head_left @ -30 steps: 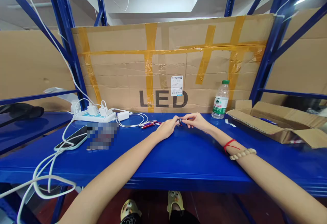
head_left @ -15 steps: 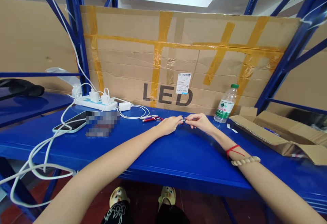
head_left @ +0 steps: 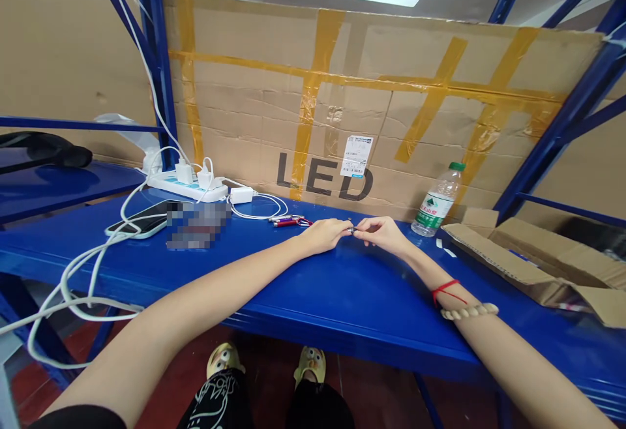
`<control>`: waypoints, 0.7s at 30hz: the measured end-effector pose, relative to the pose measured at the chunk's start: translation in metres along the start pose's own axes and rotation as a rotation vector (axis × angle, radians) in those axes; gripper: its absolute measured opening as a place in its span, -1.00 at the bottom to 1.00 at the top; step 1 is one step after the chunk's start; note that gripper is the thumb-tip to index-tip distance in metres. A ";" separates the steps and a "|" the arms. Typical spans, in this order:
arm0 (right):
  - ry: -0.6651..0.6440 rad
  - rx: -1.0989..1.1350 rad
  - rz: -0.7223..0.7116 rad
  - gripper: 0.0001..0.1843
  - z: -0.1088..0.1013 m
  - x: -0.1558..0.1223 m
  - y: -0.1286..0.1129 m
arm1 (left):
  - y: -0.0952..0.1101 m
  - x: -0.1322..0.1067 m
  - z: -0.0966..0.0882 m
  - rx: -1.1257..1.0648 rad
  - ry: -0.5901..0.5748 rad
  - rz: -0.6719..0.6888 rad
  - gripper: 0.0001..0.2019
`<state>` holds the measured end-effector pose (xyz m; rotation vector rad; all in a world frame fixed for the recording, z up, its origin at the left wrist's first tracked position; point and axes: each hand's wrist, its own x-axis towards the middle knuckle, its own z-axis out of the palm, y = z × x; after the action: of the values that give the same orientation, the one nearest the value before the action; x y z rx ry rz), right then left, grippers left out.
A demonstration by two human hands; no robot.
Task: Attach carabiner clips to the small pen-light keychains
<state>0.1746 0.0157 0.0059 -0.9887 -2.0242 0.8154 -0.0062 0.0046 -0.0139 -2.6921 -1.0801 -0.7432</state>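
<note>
My left hand (head_left: 327, 235) is low over the blue tabletop (head_left: 313, 292), its fingers closed around something mostly hidden. Between the hands shows a small, dark and silvery metal-looking piece (head_left: 352, 229), too small to name. My right hand (head_left: 381, 233), with a red string and a beaded bracelet at its wrist, pinches that piece from the right with thumb and forefinger. Just left of the hands lie several slim pen-like sticks (head_left: 288, 221), purple and red, with a red clip at one end.
A water bottle (head_left: 437, 201) with a green cap stands right, near an open cardboard box (head_left: 533, 253) and small white paper scraps (head_left: 448, 252). On the left are a power strip (head_left: 188, 184), white cables (head_left: 88, 272) and a phone (head_left: 144, 220). A cardboard panel (head_left: 235, 109) forms the back.
The view has shifted slightly. My hands stay together at the same spot; the small red bit seen under the piece between them no longer shows.
</note>
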 end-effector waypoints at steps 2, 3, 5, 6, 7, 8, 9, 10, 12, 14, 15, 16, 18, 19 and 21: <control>0.002 -0.008 0.011 -0.62 0.001 -0.001 -0.002 | 0.000 0.000 0.000 0.030 0.025 0.004 -0.77; 0.004 -0.010 0.016 -0.62 0.001 -0.001 -0.002 | -0.001 0.000 0.001 0.042 0.036 0.007 -0.77; 0.004 -0.012 0.025 -0.62 0.002 0.000 -0.001 | -0.002 0.001 0.002 0.062 0.055 0.010 -0.77; 0.004 -0.011 0.029 -0.62 0.002 0.001 0.000 | -0.003 0.001 0.002 0.071 0.064 0.012 -0.77; 0.005 -0.009 0.034 -0.62 0.002 0.001 0.001 | -0.003 0.001 0.002 0.080 0.073 0.015 -0.77; 0.006 -0.006 0.042 -0.62 0.002 0.002 0.001 | -0.003 0.001 0.002 0.089 0.083 0.017 -0.77; 0.010 0.001 0.049 -0.62 0.003 0.002 0.001 | -0.004 0.001 0.002 0.099 0.094 0.018 -0.77; 0.015 0.009 0.057 -0.61 0.003 0.002 0.001 | -0.004 0.001 0.002 0.109 0.104 0.017 -0.77; 0.037 0.029 0.071 -0.61 0.005 0.002 -0.001 | -0.003 0.001 0.002 0.126 0.125 0.005 -0.77; 0.060 0.059 0.085 -0.60 0.006 0.002 -0.003 | -0.002 0.001 0.001 0.133 0.132 -0.016 -0.77; 0.071 0.079 0.093 -0.59 0.007 0.002 -0.003 | -0.002 0.001 0.000 0.128 0.131 -0.025 -0.76; 0.080 0.101 0.099 -0.58 0.008 0.003 -0.004 | -0.001 0.001 0.000 0.116 0.129 -0.032 -0.76; 0.090 0.147 0.101 -0.57 0.009 0.003 -0.003 | 0.000 0.001 -0.002 0.079 0.128 -0.044 -0.74; 0.093 0.167 0.098 -0.57 0.009 0.003 -0.002 | 0.001 0.001 -0.002 0.060 0.129 -0.053 -0.73; 0.095 0.194 0.086 -0.57 0.010 0.004 0.000 | 0.003 0.001 -0.005 0.042 0.118 -0.083 -0.71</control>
<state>0.1649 0.0167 0.0021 -0.9898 -1.7950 0.9724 -0.0048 0.0015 -0.0089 -2.5472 -1.1707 -0.8707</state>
